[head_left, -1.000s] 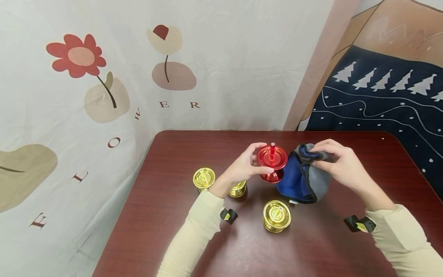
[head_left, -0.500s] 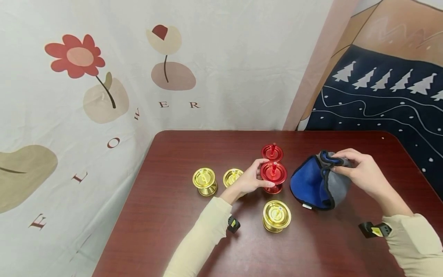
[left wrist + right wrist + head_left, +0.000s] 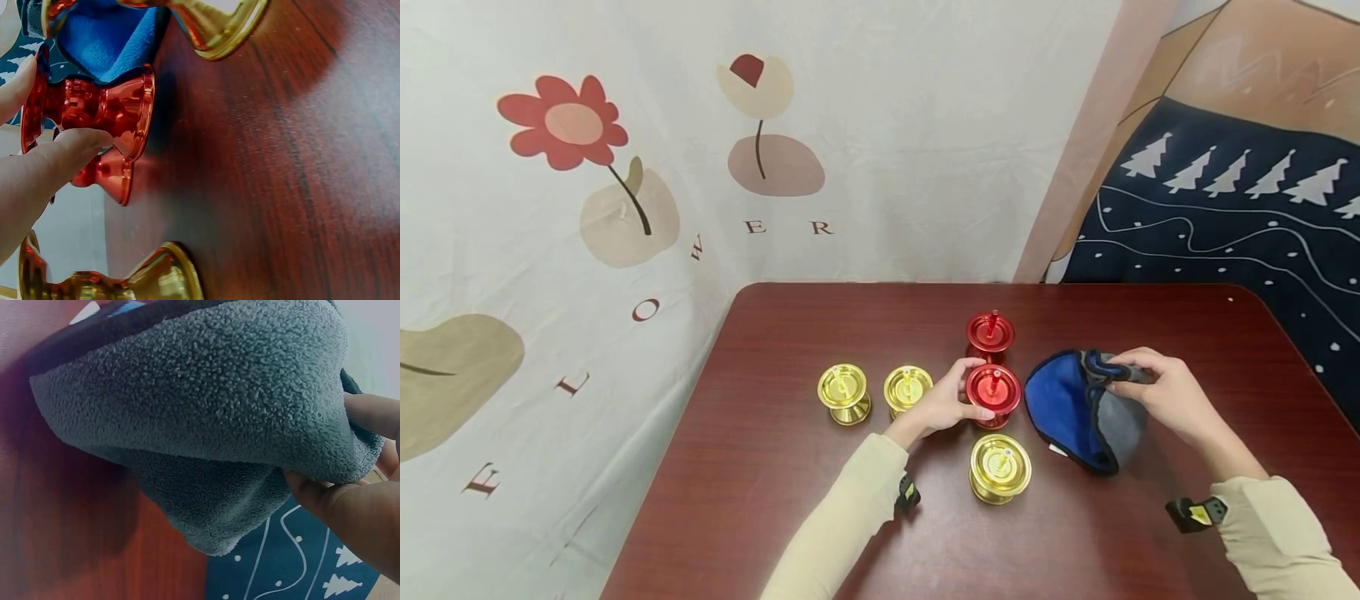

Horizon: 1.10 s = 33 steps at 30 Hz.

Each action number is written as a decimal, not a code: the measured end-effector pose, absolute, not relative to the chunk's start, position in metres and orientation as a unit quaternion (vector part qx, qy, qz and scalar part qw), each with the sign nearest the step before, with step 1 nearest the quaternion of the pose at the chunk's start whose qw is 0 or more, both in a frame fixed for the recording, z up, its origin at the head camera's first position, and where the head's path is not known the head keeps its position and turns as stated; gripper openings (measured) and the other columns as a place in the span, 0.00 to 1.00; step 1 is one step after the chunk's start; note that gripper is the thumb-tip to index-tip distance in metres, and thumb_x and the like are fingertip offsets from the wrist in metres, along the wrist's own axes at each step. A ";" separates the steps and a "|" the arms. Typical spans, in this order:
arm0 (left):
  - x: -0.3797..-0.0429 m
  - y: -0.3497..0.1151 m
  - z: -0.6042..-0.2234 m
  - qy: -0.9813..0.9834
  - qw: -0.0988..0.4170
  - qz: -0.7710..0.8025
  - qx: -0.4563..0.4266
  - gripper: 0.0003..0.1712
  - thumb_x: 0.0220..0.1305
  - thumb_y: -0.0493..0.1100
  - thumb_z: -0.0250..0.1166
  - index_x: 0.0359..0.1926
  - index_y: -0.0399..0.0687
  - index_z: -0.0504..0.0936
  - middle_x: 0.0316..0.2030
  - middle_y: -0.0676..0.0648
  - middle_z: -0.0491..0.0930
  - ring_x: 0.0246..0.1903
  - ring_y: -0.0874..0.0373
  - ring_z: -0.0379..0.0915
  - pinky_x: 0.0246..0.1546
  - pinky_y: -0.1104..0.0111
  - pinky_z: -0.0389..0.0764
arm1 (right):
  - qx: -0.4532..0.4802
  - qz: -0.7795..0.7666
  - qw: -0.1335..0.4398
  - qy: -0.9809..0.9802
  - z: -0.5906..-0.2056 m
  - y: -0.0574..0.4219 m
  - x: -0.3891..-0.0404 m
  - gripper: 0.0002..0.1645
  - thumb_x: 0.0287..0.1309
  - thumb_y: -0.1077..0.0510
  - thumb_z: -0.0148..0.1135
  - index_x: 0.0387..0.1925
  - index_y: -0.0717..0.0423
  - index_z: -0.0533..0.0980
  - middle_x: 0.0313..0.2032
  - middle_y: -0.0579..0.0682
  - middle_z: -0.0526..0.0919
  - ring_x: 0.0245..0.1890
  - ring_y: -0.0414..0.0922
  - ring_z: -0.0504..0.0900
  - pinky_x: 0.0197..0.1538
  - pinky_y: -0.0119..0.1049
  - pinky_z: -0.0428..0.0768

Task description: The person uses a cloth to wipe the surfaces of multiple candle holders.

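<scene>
My left hand [image 3: 943,402] grips a red metal candle holder [image 3: 993,388] with a spike in its dish, thumb and fingers at either side. The left wrist view shows its flared base [image 3: 134,112] at or very near the tabletop; contact is hard to tell. Directly behind it stands a second red candle holder [image 3: 990,332]. In my right hand [image 3: 1167,390] is the bunched edge of a cloth [image 3: 1063,404], blue on one face and grey fleece [image 3: 206,387] on the other, with black trim. The cloth hangs just right of the held red holder.
Gold candle holders of the same shape stand around: one [image 3: 1000,468] in front of the held one, another [image 3: 907,387] left of it, and a third [image 3: 843,388] farther left. All are on a dark red wooden table [image 3: 760,500]. A printed fabric backdrop [image 3: 910,167] hangs behind.
My left hand has brought the red candle holder nearer and lower, uncovering the second red one behind. My right hand has moved the cloth right and nearer, away from the held holder.
</scene>
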<state>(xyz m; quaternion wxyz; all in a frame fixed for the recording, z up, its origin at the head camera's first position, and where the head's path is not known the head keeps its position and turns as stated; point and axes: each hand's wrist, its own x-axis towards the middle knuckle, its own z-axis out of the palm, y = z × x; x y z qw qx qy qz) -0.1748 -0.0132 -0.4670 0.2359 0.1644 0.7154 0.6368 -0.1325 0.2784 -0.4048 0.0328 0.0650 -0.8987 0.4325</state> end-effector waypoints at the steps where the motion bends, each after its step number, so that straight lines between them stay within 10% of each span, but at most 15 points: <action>1: -0.175 -0.013 -0.468 0.715 0.235 0.636 0.168 0.40 0.48 0.24 0.66 0.60 0.43 0.58 0.49 0.36 0.74 0.46 0.51 0.74 0.45 0.70 0.74 | 0.066 0.430 0.033 -0.900 -0.406 0.278 -0.132 0.13 0.49 0.67 0.65 0.39 0.65 0.78 0.35 0.41 0.77 0.33 0.28 0.73 0.34 0.21 0.75; 33: -0.191 -0.017 -0.433 0.809 0.169 0.542 0.153 0.41 0.48 0.35 0.71 0.63 0.35 0.62 0.61 0.38 0.64 0.61 0.47 0.59 0.60 0.61 0.62 | 0.067 0.417 0.015 -0.906 -0.419 0.279 -0.132 0.14 0.47 0.68 0.66 0.40 0.67 0.78 0.38 0.57 0.77 0.33 0.27 0.72 0.32 0.23 0.75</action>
